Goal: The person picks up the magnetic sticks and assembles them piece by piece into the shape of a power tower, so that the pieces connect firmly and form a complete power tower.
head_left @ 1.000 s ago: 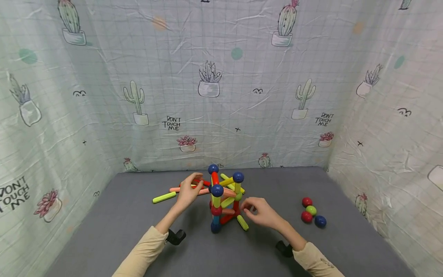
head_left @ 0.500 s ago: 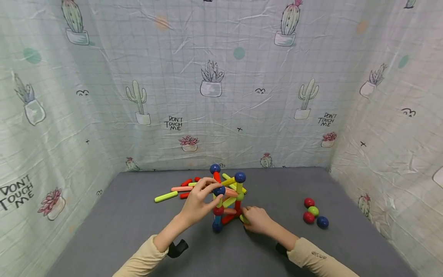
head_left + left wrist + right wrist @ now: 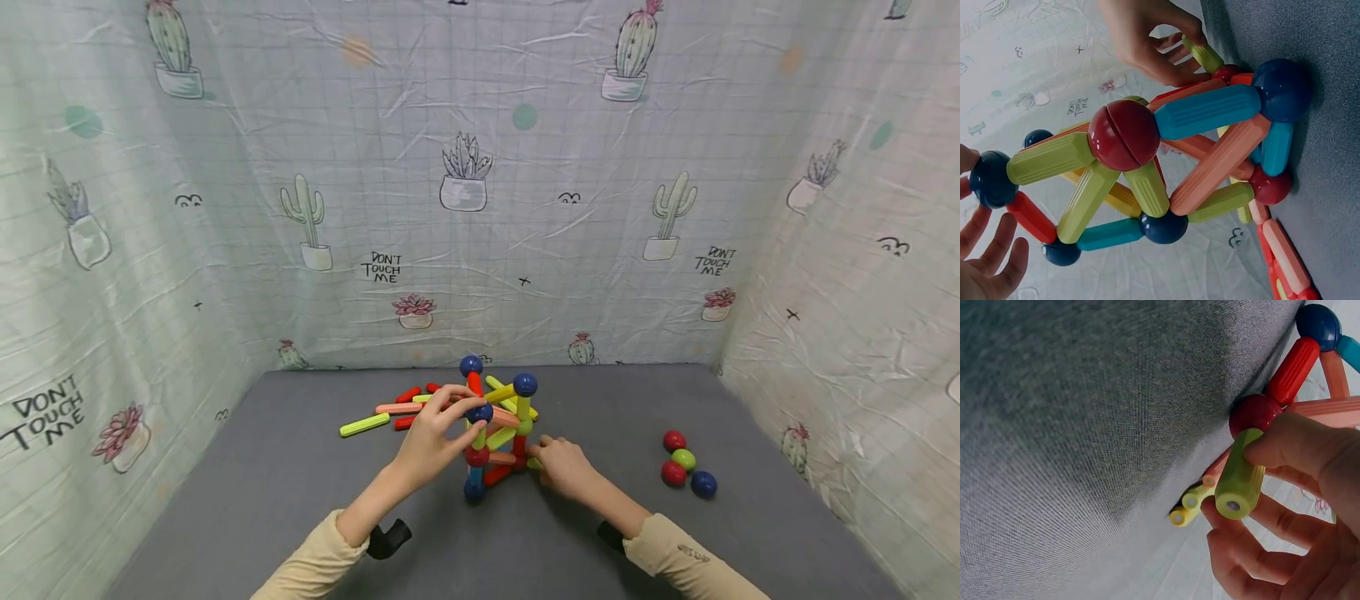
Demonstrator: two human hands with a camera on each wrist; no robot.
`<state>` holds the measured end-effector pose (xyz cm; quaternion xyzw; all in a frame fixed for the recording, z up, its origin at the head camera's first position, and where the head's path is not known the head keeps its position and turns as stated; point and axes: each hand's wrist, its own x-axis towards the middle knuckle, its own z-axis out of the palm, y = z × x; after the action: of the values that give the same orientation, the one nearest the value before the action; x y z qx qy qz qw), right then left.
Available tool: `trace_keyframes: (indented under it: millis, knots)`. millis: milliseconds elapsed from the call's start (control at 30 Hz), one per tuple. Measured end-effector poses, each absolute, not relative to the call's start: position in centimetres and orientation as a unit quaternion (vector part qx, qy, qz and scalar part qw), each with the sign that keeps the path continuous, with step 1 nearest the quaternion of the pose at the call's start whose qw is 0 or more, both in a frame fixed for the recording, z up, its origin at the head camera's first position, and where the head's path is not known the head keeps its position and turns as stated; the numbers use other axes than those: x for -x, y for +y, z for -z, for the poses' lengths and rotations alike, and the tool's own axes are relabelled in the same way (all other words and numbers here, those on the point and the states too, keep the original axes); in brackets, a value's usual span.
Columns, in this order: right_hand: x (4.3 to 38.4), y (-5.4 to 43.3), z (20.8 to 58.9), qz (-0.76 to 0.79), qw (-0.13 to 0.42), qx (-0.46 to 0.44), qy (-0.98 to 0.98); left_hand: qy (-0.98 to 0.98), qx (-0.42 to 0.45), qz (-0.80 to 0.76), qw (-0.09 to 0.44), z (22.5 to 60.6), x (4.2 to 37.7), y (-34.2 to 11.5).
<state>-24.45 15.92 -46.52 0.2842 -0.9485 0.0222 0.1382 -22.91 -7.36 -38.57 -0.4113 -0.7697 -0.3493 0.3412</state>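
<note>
A tower of magnetic rods and balls (image 3: 501, 437) stands on the grey table in the head view. My left hand (image 3: 429, 437) pinches the blue ball (image 3: 992, 180) at its near top corner between thumb and fingers. Low on the tower's right side, my right hand (image 3: 564, 468) pinches a yellow-green magnetic rod (image 3: 1238, 478) between thumb and fingers. In the right wrist view, the rod's far end meets a red ball (image 3: 1254, 414) at the tower's base, and its near end is bare.
Left of and behind the tower lie several loose rods (image 3: 364, 425), red, pink and yellow-green. On the right sits a small group of loose balls (image 3: 674, 473), red, green and blue. A cactus-print cloth (image 3: 495, 250) hangs behind and around the table.
My left hand has moved right from beside the tower and taken hold of the top blue ball. My right hand has closed on the yellow-green rod, which now points farther back.
</note>
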Motion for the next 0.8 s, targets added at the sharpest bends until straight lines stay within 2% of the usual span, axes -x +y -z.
trace_keyframes:
  millis: [133, 233, 400, 533, 633, 700, 800]
  knots:
    - [24.7, 16.2, 46.6, -0.024, 0.152, -0.272, -0.950, -0.772, 0.413, 0.341, 0.342, 38.5, 23.0, -7.3]
    - [24.6, 16.7, 46.4, -0.032, 0.142, -0.263, -0.954, -0.776, 0.409, 0.336, 0.343, 38.4, 23.0, -7.3]
    - [24.2, 17.9, 44.0, -0.051, 0.137, -0.243, -0.959, -0.780, 0.403, 0.338, 0.339, 38.4, 22.9, -7.2]
    - [23.2, 18.6, 39.8, -0.095, 0.222, -0.248, -0.938, -0.784, 0.400, 0.337, 0.335, 38.5, 22.9, -7.1]
    - [22.4, 18.7, 36.6, -0.117, 0.300, -0.298, -0.899, -0.789, 0.395, 0.334, 0.331, 38.5, 23.0, -7.1]
    - [22.1, 18.4, 34.8, -0.124, 0.328, -0.344, -0.871, -0.794, 0.391, 0.330, 0.328, 38.5, 23.1, -7.1]
    - [22.3, 17.2, 33.4, -0.121, 0.328, -0.407, -0.844, -0.797, 0.389, 0.318, 0.335, 38.5, 23.2, -7.1]
